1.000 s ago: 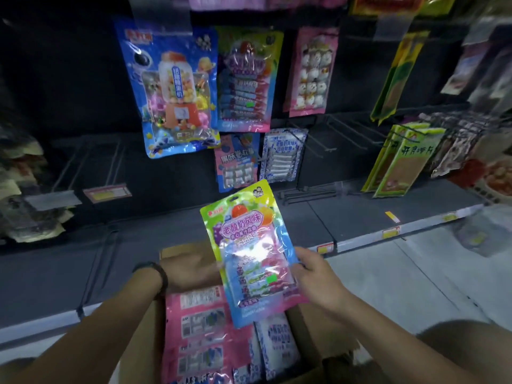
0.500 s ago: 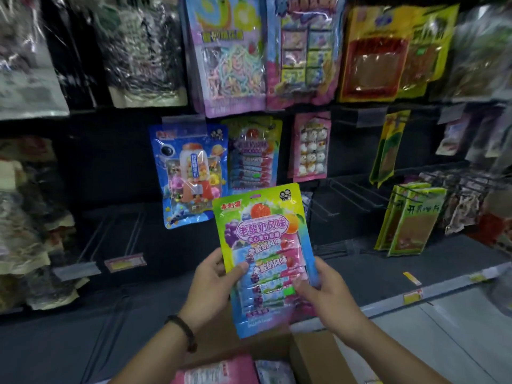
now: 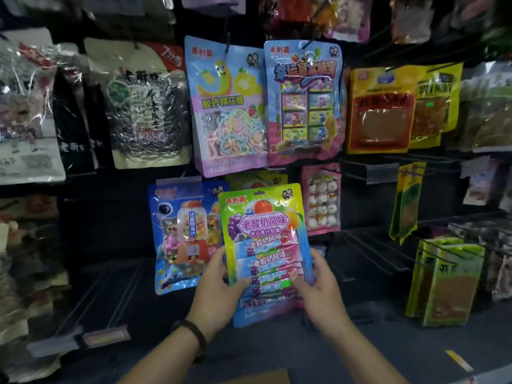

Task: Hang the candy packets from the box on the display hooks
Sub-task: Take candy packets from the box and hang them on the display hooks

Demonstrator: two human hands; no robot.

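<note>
Green-to-blue glossy candy packet, upright, printed front toward the camera, held up in front of the hanging rack, not on a hook yet. Gripped low on both side edges: left hand curled round the lower left edge, thumb on the front; right hand pinching the lower right edge, thumb on the front, fingers behind. Dark wristband on the left wrist. Packet's top edge just below the upper row of goods. Directly behind that top edge: a yellow-green packet already hanging, mostly hidden, so kind not certain. Just left, partly overlapped by the held packet: blue gumball-machine packet. Just right: pink packet of round white sweets. Row above: lilac packet of pastel strings, beside it a pink-and-blue packet of small boxes, then a red-and-yellow pack. Further left: sunflower seed bag. Bare wire display hooks at lower right. Pink price tag low on the left. Yellow-green packs hanging near the right edge. Brown cardboard box — only a corner visible at the bottom of the view, contents out of sight.
</note>
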